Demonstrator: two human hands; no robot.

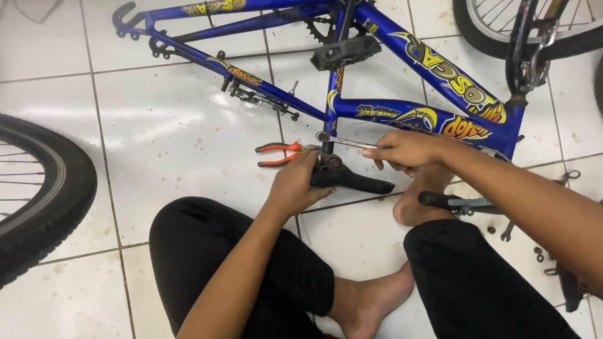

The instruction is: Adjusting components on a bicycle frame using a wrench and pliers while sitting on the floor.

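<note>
**Working a wrench at the saddle clamp of an upturned blue bike**

Gripping the handle end of a slim metal wrench [347, 142] with the right hand [407, 150], fingers curled closed around the shaft and thumb lying along the top. Pressing down with the left hand [295, 183], fingers bent and wrapped partly over the rear of the black saddle [355, 182] and the metal clamp [329, 161] above it; how tightly the left fingers are closing cannot be told.

Running leftward from the right fingers, the wrench's long axis lying nearly level, with its ring end stopping just above the clamp, close beside the seat post. Sitting closer to the clamp with the left hand, closer to the wrench's free end with the right.

Lying just beyond the left hand on the white tiled floor [176, 132], red-handled pliers [277, 154]. Spreading out behind both hands, the blue bike frame [389, 113], a pedal [345, 52] above, a loose wheel [38, 194] far left.
</note>
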